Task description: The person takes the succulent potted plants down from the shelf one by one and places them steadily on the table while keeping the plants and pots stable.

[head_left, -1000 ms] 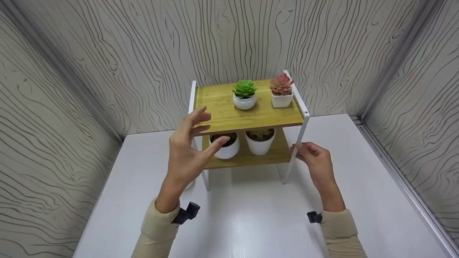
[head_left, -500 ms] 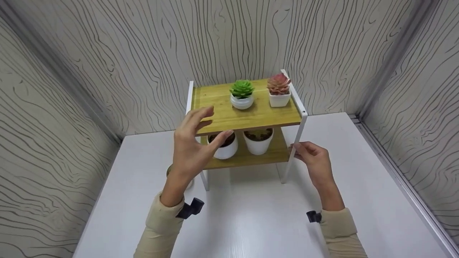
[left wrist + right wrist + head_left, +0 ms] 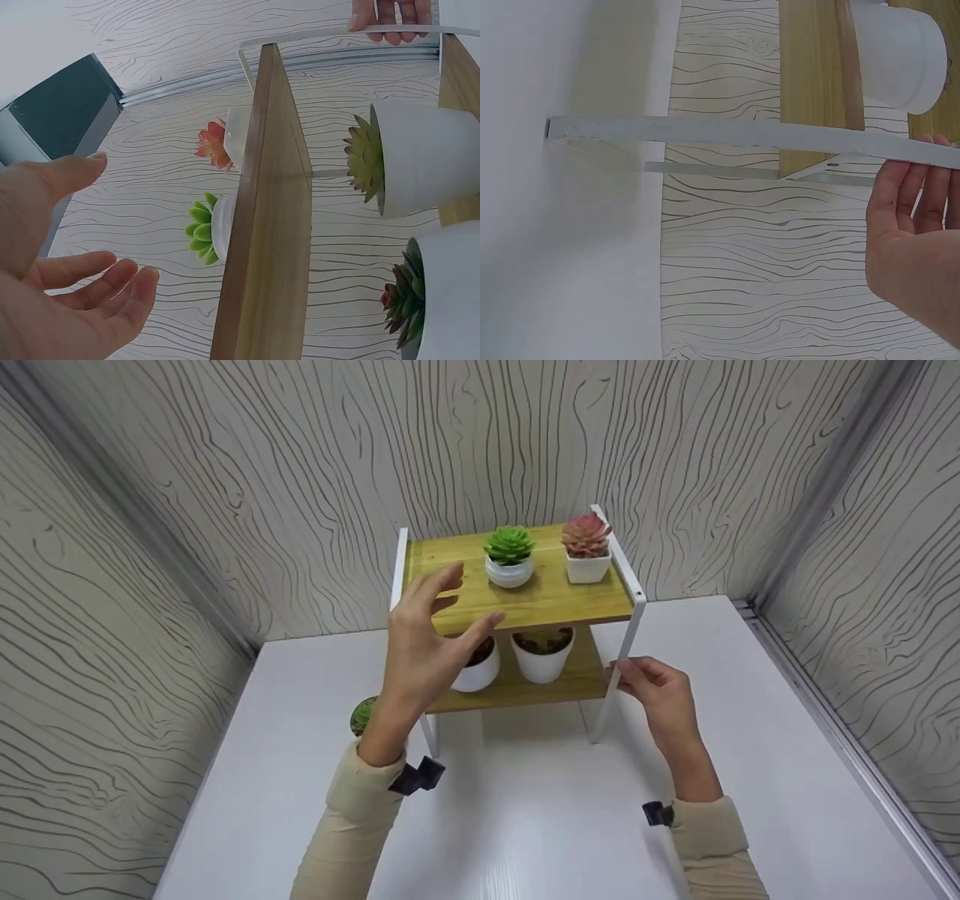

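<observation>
The two-tier yellow-brown wooden shelf with white metal sides stands mid-frame on a white tabletop that spreads out left, right and toward the bottom. Up top, plain grain runs from the bright green succulent in a round white pot to the left rail. The left hand hangs by the front edge, thumb and fingers wide apart; the right hand pinches the front right leg.

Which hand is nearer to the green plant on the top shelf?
Left. The left hand is in front and to the left of the green plant, not touching it; the right hand is lower and farther right, holding the right front leg.
</observation>
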{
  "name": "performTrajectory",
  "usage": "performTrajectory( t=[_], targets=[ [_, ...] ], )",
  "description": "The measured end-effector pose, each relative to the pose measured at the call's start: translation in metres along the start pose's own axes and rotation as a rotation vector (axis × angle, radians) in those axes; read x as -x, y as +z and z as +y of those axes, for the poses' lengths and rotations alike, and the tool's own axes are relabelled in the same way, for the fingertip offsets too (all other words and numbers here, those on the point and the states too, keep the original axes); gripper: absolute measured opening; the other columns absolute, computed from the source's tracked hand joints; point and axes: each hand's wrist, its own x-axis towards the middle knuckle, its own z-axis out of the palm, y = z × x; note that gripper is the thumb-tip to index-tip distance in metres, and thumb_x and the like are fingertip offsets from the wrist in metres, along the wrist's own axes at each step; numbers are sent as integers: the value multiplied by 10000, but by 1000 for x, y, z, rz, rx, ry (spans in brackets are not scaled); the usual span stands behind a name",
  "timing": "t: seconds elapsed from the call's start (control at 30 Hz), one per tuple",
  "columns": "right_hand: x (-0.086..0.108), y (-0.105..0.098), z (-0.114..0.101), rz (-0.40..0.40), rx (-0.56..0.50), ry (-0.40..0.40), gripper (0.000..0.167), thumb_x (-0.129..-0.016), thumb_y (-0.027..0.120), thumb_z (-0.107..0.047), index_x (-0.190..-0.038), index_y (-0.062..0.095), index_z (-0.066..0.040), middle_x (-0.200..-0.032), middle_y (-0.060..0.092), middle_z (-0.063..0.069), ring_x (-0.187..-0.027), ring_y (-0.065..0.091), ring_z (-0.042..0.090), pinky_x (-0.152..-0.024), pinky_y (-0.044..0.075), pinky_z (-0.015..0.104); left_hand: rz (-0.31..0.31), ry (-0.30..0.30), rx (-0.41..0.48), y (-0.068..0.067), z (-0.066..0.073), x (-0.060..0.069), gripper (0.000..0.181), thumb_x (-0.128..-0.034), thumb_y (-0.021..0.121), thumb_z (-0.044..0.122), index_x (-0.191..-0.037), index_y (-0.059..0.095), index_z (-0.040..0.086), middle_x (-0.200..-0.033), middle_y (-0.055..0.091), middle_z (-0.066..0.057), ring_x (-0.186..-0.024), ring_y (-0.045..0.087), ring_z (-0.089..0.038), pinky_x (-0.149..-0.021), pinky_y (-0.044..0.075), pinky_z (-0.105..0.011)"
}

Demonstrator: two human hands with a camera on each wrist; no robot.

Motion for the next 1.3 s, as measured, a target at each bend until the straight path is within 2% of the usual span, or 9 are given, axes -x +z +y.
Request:
performTrajectory(
  t=[0.2,0.3,0.43,0.6,0.7,0.93,1.1,1.3],
  targets=[
    [0,0,-1,4,21,-2,392,-1006,719,-331,-1177,741,21,-1101,781,117,-1055,747,152,-954,611,216,19,-23,19,9,-2,-5,671,-872,882,267,-1423,605,2,-1345,655,-152,-1269,639,-255,-1059,581,-307],
    [1,0,-1,5,39,7,389,-1006,715,-358,-1176,753,-10,-1107,783,96,-1091,737,176,-961,606,207,22,-36,21,12,-3,-8,676,-875,879,273,-1425,600,-5,-1340,654,-160,-1269,635,-264,-1063,578,-312],
    [1,0,-2,0,39,19,406,-1005,713,-370,-1187,749,-9,-1078,788,26,-1116,733,210,-967,602,204,28,-56,4,16,-5,-13,683,-876,878,291,-1423,599,-8,-1339,650,-188,-1263,648,-283,-1061,582,-323],
    [0,-1,-1,-3,30,21,406,-1004,713,-373,-1188,750,-12,-1119,778,111,-1107,744,219,-971,603,209,17,-107,-1,21,-7,-20,707,-867,885,303,-1430,592,-10,-1360,644,-199,-1251,667,-312,-1069,579,-348],
    [0,-2,-1,-3,29,22,404,-1003,713,-375,-1185,751,-16,-1112,778,99,-1092,749,196,-969,603,209,1,-139,-11,23,-8,-24,722,-866,884,320,-1438,588,-5,-1382,641,-201,-1256,666,-334,-1073,576,-381],
    [0,-1,-1,-2,14,26,480,-1011,711,-336,-1228,691,91,-1037,782,-36,-1040,741,95,-974,609,236,-35,-204,-62,27,-8,-35,750,-885,865,348,-1474,567,-7,-1441,613,-205,-1304,642,-342,-1100,562,-390],
    [0,0,-1,2,5,28,514,-1016,708,-321,-1252,659,133,-1034,777,-52,-1038,731,71,-970,608,225,-53,-270,-57,31,-8,-42,786,-885,865,339,-1501,533,-20,-1487,594,-217,-1322,643,-353,-1089,574,-395],
    [1,0,-2,2,29,39,514,-1013,705,-366,-1248,685,90,-1044,767,-58,-1065,722,80,-966,598,193,-89,-326,-31,37,-7,-49,807,-887,862,324,-1519,503,-26,-1536,563,-201,-1365,613,-327,-1119,553,-389]
  ],
)
